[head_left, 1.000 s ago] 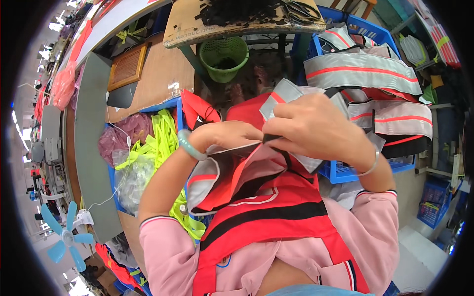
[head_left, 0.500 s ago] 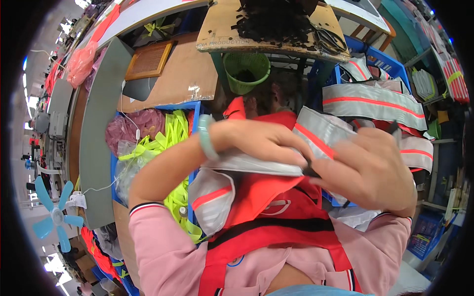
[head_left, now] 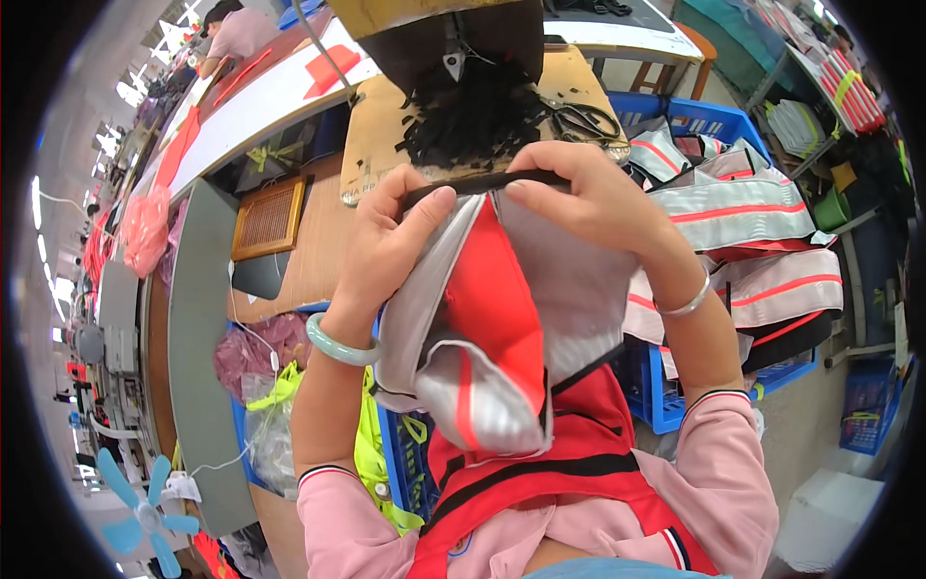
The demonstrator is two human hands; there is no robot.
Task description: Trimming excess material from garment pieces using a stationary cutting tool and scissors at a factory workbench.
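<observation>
My left hand (head_left: 391,236) and my right hand (head_left: 593,198) are raised in front of me, each pinching an end of a black strip (head_left: 473,181). The strip runs along the top of a silver-grey and red fabric piece (head_left: 497,289), which hangs down toward my lap. Its lower part curls over, showing a grey band with an orange-red stripe. Just beyond my fingers is a worn wooden machine table (head_left: 371,145) bearing a heap of small black scraps (head_left: 473,116). Black-handled scissors (head_left: 584,121) lie at its right side.
A dark machine with a metal tip (head_left: 453,64) stands over the scraps. To my right, a blue crate (head_left: 666,410) is piled with striped grey bands (head_left: 743,212). On my left are yellow-green strips (head_left: 371,454), a grey panel (head_left: 198,367) and a blue fan (head_left: 145,516). Another person (head_left: 241,37) sits far left.
Both hands have moved up and away from my chest toward the table, carrying the fabric piece. They were close together over it; now they are apart, with the black strip stretched between them.
</observation>
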